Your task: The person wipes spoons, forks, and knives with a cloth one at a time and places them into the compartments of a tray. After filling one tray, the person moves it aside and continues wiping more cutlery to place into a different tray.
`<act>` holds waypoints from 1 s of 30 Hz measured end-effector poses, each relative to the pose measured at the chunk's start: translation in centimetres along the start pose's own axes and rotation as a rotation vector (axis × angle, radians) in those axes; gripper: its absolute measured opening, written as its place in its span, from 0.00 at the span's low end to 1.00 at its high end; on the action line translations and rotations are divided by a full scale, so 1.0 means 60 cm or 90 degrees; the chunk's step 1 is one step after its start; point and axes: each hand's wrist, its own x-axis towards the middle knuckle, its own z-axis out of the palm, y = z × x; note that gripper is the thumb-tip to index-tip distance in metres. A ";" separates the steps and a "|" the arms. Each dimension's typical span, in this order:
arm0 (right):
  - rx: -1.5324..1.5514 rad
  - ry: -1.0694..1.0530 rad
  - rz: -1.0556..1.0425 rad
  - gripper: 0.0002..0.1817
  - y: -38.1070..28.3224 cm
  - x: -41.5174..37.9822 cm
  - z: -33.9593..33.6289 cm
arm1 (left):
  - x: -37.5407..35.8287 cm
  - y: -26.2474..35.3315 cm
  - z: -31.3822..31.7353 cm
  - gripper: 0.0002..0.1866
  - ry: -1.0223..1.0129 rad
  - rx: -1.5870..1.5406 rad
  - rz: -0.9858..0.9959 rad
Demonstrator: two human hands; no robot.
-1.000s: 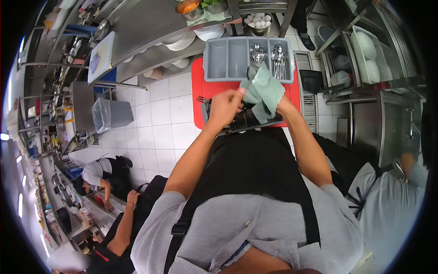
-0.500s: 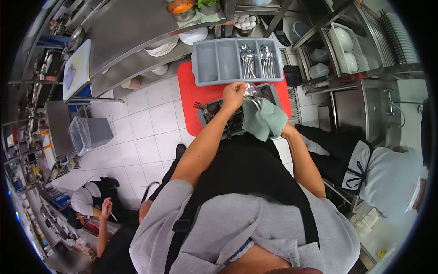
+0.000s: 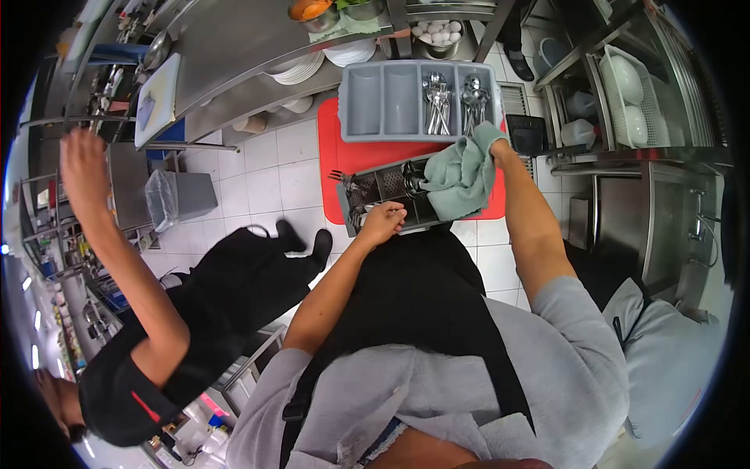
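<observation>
My right hand (image 3: 498,152) grips a green cloth (image 3: 459,178) that drapes over the right part of a dark cutlery tray. Its upper corner reaches the lower edge of the grey divided bin (image 3: 363,138). Curled at the front edge of the cutlery tray (image 3: 423,211) is my left hand (image 3: 383,223); whatever its fingertips may hold is too small to make out. Forks (image 3: 355,187) and other dark-looking cutlery lie in the tray. Two of the bin's right compartments contain spoons (image 3: 473,98) and other shiny cutlery (image 3: 437,102).
Beneath tray and bin is a red surface (image 3: 332,148). A co-worker in black (image 3: 211,297) stands close on my left, one arm raised. Plates (image 3: 297,70) and a bowl of eggs (image 3: 437,35) are on shelving ahead. A lined bin (image 3: 191,195) stands left; another person (image 3: 664,344) is right.
My left hand has left the shiny spoon and cloth and come down to the tray. My right hand has moved the cloth forward and right. The co-worker in black has come nearer.
</observation>
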 end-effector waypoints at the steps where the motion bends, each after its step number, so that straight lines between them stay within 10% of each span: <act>1: -0.060 0.027 -0.071 0.21 0.037 0.032 -0.016 | -0.004 0.001 0.001 0.16 0.008 -0.013 0.002; 5: -0.206 0.045 -0.202 0.22 0.074 -0.042 -0.035 | 0.002 -0.003 0.011 0.10 0.092 -0.038 0.078; 12: 0.227 -0.139 -0.046 0.31 0.089 -0.315 -0.045 | 0.086 0.056 0.010 0.18 0.350 0.272 0.213; 15: -0.466 0.042 -0.620 0.40 -0.014 -0.466 0.009 | 0.125 0.064 0.021 0.19 0.349 0.388 0.220; 19: -0.232 0.223 -0.553 0.58 0.037 -0.504 0.009 | 0.146 0.084 0.042 0.17 0.311 0.579 0.195; 23: -0.211 0.239 -0.577 0.47 0.019 -0.487 -0.015 | 0.167 0.088 0.048 0.12 0.281 0.672 0.190; 30: -0.246 -0.021 -0.493 0.29 0.062 -0.329 -0.011 | 0.118 0.159 0.027 0.08 0.250 0.563 0.531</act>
